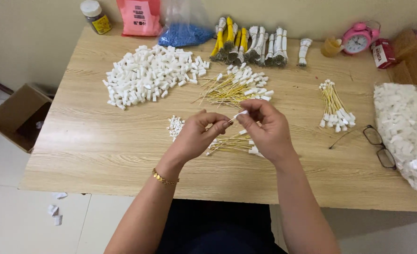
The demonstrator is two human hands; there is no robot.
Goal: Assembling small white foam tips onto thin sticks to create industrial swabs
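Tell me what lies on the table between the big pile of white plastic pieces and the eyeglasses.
In the head view, between the white pile and the eyeglasses lie a heap of yellow wires and a smaller wire bundle.

left hand (196,134) + right hand (265,129): fingers pinch 1 white connector (240,114) | yellow wires (229,143) beneath

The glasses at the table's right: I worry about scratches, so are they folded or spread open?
Spread open: the glasses lie on the table with one temple arm stretched out leftward.
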